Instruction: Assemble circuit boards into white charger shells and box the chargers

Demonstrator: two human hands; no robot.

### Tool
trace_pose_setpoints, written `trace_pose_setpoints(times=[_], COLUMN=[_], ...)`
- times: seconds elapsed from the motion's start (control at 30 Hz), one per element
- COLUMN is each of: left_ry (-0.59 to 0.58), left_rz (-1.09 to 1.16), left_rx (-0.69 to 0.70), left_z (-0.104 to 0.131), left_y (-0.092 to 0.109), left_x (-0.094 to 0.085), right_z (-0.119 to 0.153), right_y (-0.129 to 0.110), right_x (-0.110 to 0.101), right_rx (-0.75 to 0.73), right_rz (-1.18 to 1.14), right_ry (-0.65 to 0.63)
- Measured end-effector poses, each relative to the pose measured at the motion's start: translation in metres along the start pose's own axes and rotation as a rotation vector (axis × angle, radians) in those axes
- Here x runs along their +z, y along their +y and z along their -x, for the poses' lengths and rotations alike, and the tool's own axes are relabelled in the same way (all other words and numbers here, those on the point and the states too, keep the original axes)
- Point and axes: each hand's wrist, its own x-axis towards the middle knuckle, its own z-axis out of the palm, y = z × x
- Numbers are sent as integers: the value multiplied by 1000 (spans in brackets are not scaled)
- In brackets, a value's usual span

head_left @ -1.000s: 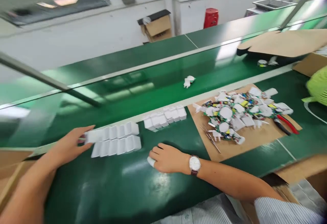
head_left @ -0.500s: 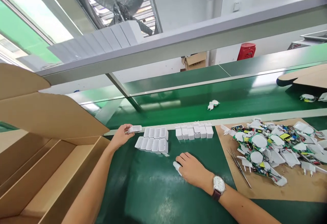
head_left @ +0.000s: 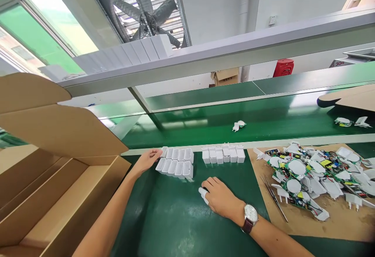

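White open-topped cases [head_left: 172, 168] stand in two rows on the green bench. At the left end of the back row, my left hand [head_left: 149, 160] has its fingertips closed on a white case [head_left: 164, 152], which now stands beside the others. My right hand [head_left: 218, 195] rests on the bench in front of the rows, fingers loosely curled, with white covers on a finger or two; whether anything is under it cannot be seen. Another row of white cases [head_left: 223, 154] with parts in their tops stands further right.
An open cardboard box [head_left: 88, 194] is at the left. Circuit boards with white parts [head_left: 316, 171] lie piled on brown cardboard [head_left: 249, 159] at the right, beside metal tweezers [head_left: 275, 199]. Behind, a green belt [head_left: 181, 128] carries a small board assembly [head_left: 239, 125].
My left hand has moved right with the white case, bringing it from beside the back row up against its left end. My right hand stays on the bench. The view has tilted slightly.
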Motion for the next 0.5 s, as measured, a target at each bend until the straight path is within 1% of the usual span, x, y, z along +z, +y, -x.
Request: trace_pose_setpoints(times=[0.1,0.2,0.27,0.33,0.4,0.43,0.5], left_ry=[-15,8,-11,-37,-49,-47,-34], left_rz=[-31,-68,-146,-238,-288,-297,-314], left_rx=[40,108,184,261,310,325,354], left_z=[6,11,11,9,5,3,-1], left_y=[6,11,14,15,15,14,11], left_x=[3,10,17,25,33,37,43], right_z=[2,1,-9,-27,-53,-67,-92], right_y=[0,-3,-5,-5,-3,-2,1], right_x=[0,1,1,1,2,3,8], right_rx=[19,112,191,264,335,362,363], right_rz=[-64,-189,-319,-466,-578,-611,-633], right_ry=[-17,69,123,130,120,121,161])
